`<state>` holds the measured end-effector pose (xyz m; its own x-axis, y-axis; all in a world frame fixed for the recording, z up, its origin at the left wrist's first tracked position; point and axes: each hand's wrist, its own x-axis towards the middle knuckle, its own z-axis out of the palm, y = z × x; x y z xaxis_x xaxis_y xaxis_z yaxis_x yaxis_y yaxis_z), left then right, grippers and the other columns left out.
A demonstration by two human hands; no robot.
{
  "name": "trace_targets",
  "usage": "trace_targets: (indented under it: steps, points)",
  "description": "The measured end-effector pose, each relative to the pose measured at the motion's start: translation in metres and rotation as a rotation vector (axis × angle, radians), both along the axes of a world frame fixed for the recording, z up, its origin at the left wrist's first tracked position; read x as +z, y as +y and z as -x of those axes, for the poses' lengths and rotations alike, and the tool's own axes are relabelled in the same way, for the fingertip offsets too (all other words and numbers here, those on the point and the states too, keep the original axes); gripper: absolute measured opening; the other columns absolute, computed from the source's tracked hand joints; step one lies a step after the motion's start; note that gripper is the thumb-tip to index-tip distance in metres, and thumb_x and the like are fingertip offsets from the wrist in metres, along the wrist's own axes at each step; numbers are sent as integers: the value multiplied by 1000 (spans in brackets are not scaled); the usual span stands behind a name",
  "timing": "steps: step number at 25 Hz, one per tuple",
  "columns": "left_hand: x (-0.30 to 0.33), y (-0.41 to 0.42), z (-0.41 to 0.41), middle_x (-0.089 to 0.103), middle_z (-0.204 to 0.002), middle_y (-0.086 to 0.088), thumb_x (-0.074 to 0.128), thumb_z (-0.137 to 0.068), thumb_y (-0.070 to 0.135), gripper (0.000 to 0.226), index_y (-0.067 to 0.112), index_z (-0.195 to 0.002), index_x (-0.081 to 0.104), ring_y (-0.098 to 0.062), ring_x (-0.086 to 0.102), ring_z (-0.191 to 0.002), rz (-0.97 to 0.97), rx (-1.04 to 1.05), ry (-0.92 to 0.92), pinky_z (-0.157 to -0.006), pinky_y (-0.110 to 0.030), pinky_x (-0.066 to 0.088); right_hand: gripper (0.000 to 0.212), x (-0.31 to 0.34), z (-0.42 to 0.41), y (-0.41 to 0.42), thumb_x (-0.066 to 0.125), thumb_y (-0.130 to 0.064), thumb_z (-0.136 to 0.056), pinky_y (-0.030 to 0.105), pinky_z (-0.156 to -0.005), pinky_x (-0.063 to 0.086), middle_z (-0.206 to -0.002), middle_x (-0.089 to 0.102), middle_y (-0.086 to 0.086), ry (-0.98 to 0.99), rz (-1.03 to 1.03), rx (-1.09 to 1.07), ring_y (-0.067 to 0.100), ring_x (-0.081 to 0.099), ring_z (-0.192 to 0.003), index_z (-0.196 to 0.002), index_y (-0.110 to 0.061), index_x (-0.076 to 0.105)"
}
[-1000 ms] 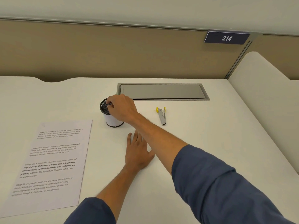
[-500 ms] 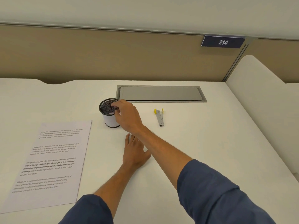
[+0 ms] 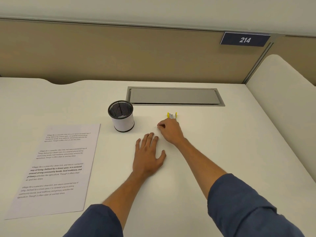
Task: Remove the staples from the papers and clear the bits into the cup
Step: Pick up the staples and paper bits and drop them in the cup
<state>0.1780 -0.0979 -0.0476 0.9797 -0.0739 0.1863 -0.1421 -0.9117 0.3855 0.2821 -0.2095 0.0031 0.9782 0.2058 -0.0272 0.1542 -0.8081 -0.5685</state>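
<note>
A black mesh cup (image 3: 122, 117) with a white wrap stands upright at mid-table. The printed papers (image 3: 56, 168) lie flat to its left. My left hand (image 3: 147, 154) rests palm down on the table, fingers straight. My right hand (image 3: 169, 130) is just right of the cup, low over the table, its thumb and forefinger curled together at the surface. Any staple bit between them is too small to see. A grey and yellow staple remover (image 3: 172, 115) lies behind my right hand, partly hidden by it.
A grey metal cable flap (image 3: 174, 96) is set into the white table (image 3: 222, 142) behind the cup. A tan partition with a "214" sign (image 3: 244, 39) runs along the back. A white divider (image 3: 282, 100) rises on the right.
My right hand has left the cup's rim and moved right and toward me, down to the table in front of the staple remover. My left hand stays flat.
</note>
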Motion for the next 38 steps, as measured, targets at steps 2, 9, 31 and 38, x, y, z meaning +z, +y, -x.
trace_targets:
  steps: [2,9,31,38]
  points:
    - [-2,1,0,37,-154,-4,33,-87,54,67,14,-139,47,-20,25,-145,-2,2,-5,-119,-44,10,23,0,-3,4,53,-9,-90,39,-79,55,-95,74,7,-18,39,8,26,66,-88,-93,-7,76]
    - [-3,0,0,37,-155,-4,32,-88,54,69,14,-142,43,-19,23,-146,13,7,-13,-120,-44,8,18,1,-15,25,53,-6,-90,32,-70,51,-95,70,8,-52,365,138,26,66,-86,-94,-9,70]
    - [0,2,0,52,-144,-7,31,-88,53,70,11,-142,46,-24,36,-139,57,-28,-28,-122,-46,9,17,12,6,73,57,-8,-90,32,-74,44,-105,63,8,-171,584,285,25,61,-96,-106,-9,62]
    - [-6,0,-1,43,-149,-4,37,-90,51,65,13,-142,42,-21,28,-143,7,-6,-36,-120,-45,12,16,35,-3,57,46,-16,-95,33,-72,49,-100,65,2,-144,-209,-132,18,60,-85,-97,-11,61]
